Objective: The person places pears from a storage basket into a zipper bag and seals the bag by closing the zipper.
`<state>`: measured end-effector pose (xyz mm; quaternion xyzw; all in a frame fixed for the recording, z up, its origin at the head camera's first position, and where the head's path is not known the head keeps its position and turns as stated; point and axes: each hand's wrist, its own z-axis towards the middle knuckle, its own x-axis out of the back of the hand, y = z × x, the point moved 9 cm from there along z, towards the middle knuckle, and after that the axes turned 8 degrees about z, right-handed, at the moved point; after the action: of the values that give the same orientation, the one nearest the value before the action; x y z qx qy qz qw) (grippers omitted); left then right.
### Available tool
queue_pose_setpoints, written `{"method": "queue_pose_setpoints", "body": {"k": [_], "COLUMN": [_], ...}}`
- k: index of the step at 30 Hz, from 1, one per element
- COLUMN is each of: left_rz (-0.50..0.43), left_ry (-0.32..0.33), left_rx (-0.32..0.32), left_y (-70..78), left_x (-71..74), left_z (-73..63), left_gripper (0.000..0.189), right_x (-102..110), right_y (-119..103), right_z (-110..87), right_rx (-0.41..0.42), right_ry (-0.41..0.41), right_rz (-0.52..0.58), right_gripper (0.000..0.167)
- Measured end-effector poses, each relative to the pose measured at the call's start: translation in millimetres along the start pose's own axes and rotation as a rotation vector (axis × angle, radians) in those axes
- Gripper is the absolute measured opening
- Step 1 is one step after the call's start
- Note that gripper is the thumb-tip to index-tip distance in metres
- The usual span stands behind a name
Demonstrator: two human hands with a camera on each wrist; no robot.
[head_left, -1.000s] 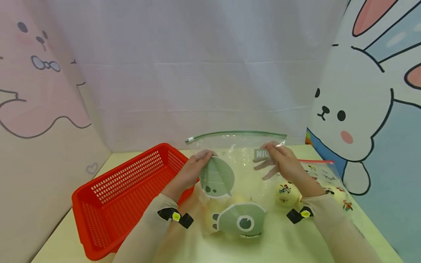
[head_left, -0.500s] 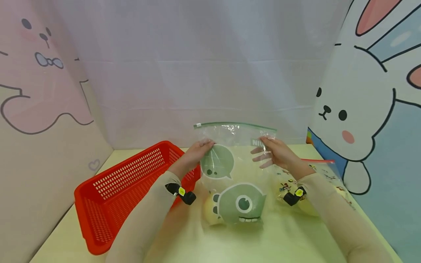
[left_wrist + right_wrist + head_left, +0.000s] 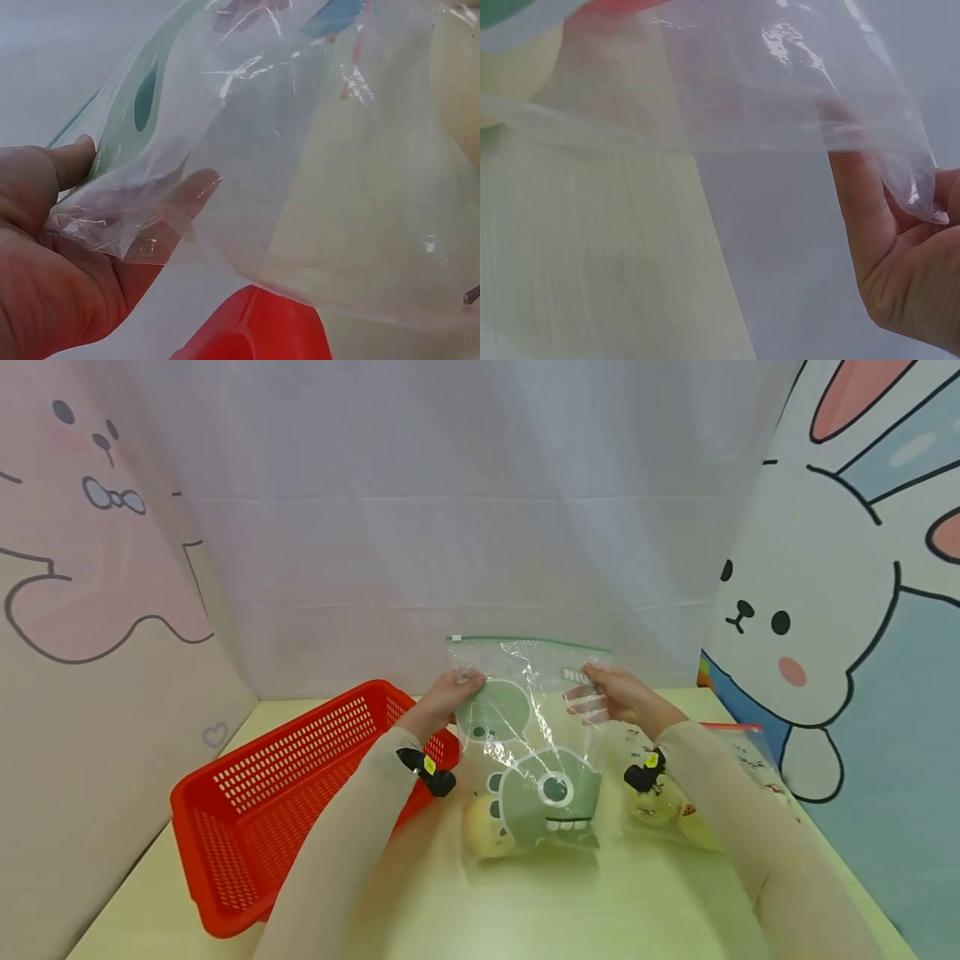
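Observation:
A clear slider zip bag (image 3: pixel 536 727), printed with a green one-eyed cartoon monster, hangs upright over the table. Its green zip strip runs along the top, with a white slider (image 3: pixel 456 637) at the left end. A pale yellow round fruit (image 3: pixel 489 831) shows at the bottom left of the bag; its exact kind is unclear. My left hand (image 3: pixel 446 697) pinches the bag's left edge, and in the left wrist view the thumb and a finger (image 3: pixel 199 191) sit on opposite sides of the film. At the right edge, my right hand (image 3: pixel 618 693) pinches the film, its other fingers spread behind.
A red perforated plastic basket (image 3: pixel 300 777) stands on the left of the pale table (image 3: pixel 525 918). Another clear bag (image 3: pixel 738 743), with a red zip and yellow round things inside, lies at the right, partly behind my right forearm. Cartoon-printed walls surround the table.
Both hands have moved up and away with the bag, which now hangs more upright. Its top strip has risen, and the hands have come slightly closer together.

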<state>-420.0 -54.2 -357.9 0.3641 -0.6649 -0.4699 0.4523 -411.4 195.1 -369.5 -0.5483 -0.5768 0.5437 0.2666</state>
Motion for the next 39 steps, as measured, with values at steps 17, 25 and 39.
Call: {"method": "queue_pose_setpoints", "body": {"k": [17, 25, 39], "left_rz": [-0.017, 0.005, 0.042], "left_ry": [0.056, 0.028, 0.026], "left_rx": [0.087, 0.124, 0.137], "left_y": [-26.3, -37.1, -39.5], "left_x": [1.2, -2.4, -7.1], "left_z": [28.1, 28.6, 26.6], "left_gripper": [0.047, 0.046, 0.074], "right_x": [25.5, 41.6, 44.9], "right_y": [25.7, 46.9, 50.5], "right_z": [38.4, 43.0, 36.6], "right_rx": [-0.093, -0.154, -0.193], "right_ry": [0.164, 0.203, 0.144], "right_rz": [0.109, 0.030, -0.019], "right_gripper": [0.032, 0.055, 0.069]}}
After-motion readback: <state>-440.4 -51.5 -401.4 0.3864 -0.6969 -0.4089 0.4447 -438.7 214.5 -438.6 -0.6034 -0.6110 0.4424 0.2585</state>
